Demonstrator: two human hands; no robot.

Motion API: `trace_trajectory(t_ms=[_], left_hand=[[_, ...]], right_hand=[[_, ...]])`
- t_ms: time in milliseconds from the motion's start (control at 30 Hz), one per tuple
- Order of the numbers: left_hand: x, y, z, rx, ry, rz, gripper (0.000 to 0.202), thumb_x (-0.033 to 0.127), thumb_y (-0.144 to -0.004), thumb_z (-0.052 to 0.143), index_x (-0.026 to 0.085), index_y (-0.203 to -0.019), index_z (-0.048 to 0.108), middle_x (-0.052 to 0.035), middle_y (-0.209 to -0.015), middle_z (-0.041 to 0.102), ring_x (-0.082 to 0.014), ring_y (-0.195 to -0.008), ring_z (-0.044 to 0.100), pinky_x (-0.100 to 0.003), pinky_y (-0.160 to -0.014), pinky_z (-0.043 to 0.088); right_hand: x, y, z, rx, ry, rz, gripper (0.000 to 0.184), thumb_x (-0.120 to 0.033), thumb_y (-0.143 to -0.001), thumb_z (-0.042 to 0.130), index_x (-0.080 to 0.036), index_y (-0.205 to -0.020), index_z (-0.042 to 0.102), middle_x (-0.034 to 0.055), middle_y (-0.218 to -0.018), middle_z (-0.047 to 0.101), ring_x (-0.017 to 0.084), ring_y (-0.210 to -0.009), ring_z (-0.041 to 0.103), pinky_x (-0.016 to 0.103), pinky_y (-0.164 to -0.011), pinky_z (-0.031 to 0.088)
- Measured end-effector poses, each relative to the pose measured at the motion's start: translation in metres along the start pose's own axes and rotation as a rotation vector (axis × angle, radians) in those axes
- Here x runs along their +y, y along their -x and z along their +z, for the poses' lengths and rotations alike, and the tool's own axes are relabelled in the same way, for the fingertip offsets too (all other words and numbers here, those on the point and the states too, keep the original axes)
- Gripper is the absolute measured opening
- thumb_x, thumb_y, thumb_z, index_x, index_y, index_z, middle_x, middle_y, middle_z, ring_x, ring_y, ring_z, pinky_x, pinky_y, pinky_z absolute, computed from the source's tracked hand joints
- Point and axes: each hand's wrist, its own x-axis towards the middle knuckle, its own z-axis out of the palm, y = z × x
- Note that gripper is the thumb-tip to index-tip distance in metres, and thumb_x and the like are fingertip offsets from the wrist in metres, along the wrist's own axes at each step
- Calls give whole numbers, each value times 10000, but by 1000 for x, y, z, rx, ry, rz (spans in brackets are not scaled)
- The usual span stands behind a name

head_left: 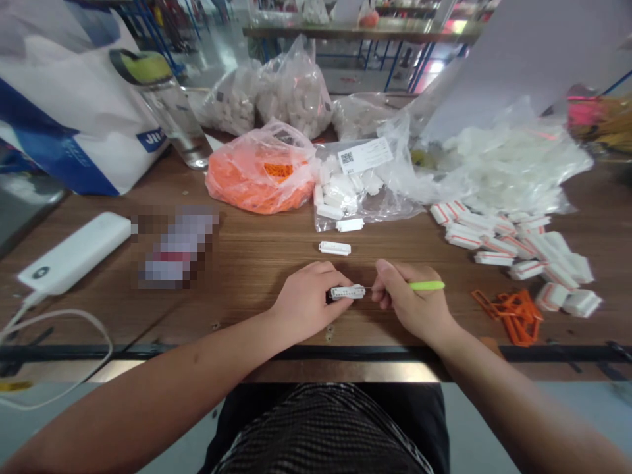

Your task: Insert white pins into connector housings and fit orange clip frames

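Observation:
My left hand point(310, 297) pinches a small white plastic part point(347, 292) against the wooden table, near its front edge. Holes or slots run along the part's upper face. In my right hand point(412, 296) is a thin tool with a yellow-green handle point(427, 286), perhaps a small screwdriver. Its narrow metal shaft reaches left to the end of the white part; whether the tip is inside cannot be seen. Just beyond my hands lies a white plastic housing point(334, 248), with another white piece point(349, 225) behind it by the bag.
Orange frames point(518, 316) and a pile of white pieces with orange stripes point(513, 243) lie at right. Behind are an orange-filled bag point(257, 174), a clear bag point(353, 184) of white parts and a water bottle point(172, 112). A white power bank point(74, 253) with a cable is left.

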Motion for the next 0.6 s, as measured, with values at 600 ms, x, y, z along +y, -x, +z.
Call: trace_trajectory(t_ms=[600], left_hand=[[0, -1, 0, -2, 5, -23, 110, 236, -831, 679, 226, -938, 703, -9, -847, 656, -184, -825, 606, -334, -759, 491]], right_hand=[[-2, -1, 0, 25, 1, -7, 475, -369, -932, 485, -187, -502, 572, -11, -449, 586, 77, -350, 530, 189, -386, 408]])
